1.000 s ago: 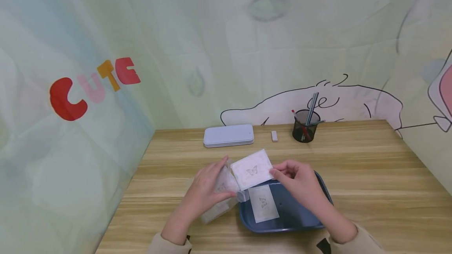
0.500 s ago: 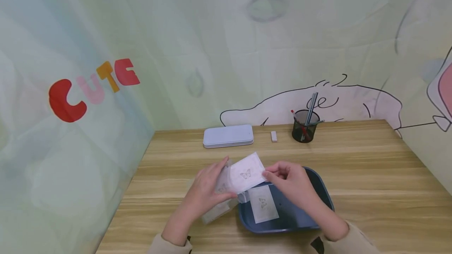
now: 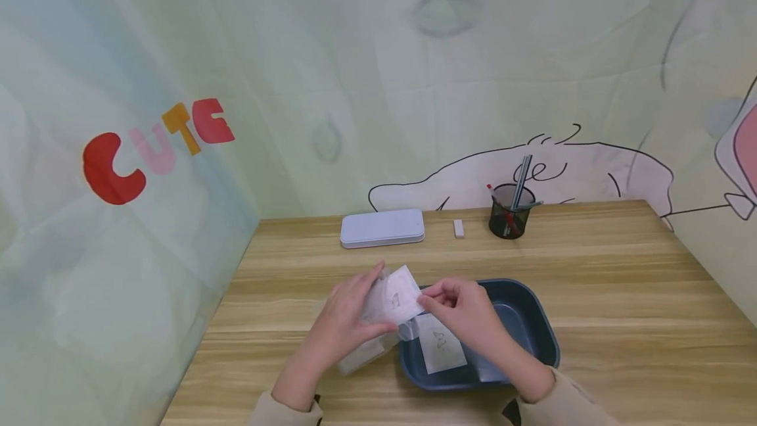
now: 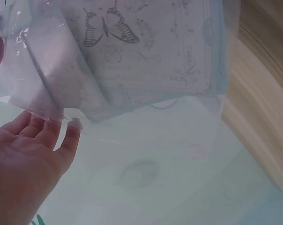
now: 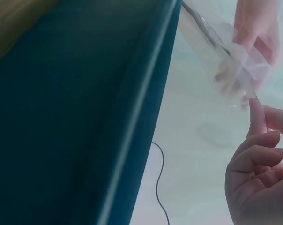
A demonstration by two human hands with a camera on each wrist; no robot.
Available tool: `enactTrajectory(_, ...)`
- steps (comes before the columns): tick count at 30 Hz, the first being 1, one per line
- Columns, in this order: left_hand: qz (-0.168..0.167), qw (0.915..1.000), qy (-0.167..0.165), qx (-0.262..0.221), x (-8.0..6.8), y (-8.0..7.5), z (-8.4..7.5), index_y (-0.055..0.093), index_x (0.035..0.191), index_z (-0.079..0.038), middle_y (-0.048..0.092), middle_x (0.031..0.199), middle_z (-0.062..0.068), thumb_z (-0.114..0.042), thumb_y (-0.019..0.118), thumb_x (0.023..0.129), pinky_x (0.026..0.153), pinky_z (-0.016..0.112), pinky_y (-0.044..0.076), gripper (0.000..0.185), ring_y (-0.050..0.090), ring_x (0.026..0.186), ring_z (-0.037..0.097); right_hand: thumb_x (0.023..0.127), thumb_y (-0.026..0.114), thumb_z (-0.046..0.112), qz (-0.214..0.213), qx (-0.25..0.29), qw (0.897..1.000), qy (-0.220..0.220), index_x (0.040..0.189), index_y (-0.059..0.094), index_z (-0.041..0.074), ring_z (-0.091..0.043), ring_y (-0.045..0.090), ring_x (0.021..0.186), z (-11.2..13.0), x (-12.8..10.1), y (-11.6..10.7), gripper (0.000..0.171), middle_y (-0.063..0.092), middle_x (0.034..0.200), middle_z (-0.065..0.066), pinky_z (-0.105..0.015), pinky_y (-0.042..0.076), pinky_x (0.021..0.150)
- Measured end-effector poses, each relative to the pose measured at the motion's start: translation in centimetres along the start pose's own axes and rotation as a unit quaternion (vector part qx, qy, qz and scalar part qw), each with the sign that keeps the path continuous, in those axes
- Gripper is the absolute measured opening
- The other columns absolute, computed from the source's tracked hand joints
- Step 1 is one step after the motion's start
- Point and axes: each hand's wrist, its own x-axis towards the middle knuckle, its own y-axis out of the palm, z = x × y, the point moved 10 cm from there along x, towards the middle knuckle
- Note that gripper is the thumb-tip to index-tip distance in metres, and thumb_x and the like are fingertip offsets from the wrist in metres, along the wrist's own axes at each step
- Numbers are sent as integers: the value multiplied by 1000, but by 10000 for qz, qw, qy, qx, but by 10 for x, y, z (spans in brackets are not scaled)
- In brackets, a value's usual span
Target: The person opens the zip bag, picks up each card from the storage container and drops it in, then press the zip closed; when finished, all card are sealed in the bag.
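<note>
My left hand [image 3: 345, 321] grips a clear plastic sleeve [image 3: 369, 340] just left of a dark blue tray [image 3: 532, 321]. My right hand [image 3: 458, 307] pinches the edge of a white card with a butterfly drawing [image 3: 397, 296], which sits partly inside the sleeve's mouth. Through the sleeve [image 4: 132, 117] the left wrist view shows the butterfly card [image 4: 146, 42], with my left fingers [image 4: 38, 136] under the plastic. In the right wrist view my right fingertips [image 5: 258, 140] pinch beside the tray wall [image 5: 146, 93]. A second butterfly card [image 3: 440, 344] lies in the tray.
At the back of the wooden table [image 3: 621, 294] are a pale blue tin case [image 3: 382, 227], a small white eraser [image 3: 458, 228] and a black mesh pen cup [image 3: 508, 212]. Fabric walls close in the left, back and right sides.
My right hand has moved left with the card, pushing it further into the sleeve. More of the tray's floor now shows. The left hand has stayed in place.
</note>
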Motion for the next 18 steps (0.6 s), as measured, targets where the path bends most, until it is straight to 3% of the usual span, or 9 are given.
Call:
enactTrajectory(9,7,10000,36,7,1,2,-1,39,146,-5,56,131,11,-39,85,70,99,50,39,95,53,116,26,83,77,20,-89,-317,9987,-380,83,73,17,-10,51,54,8,-1,13,5,58,62,12,-24,44,47)
enactTrajectory(18,-91,9998,166,15,2,1,-3,40,145,-5,57,129,11,-35,86,69,97,51,40,93,54,113,27,83,77,25,4,-820,9948,-596,85,73,23,-6,48,52,11,-2,24,4,64,72,18,-25,42,44)
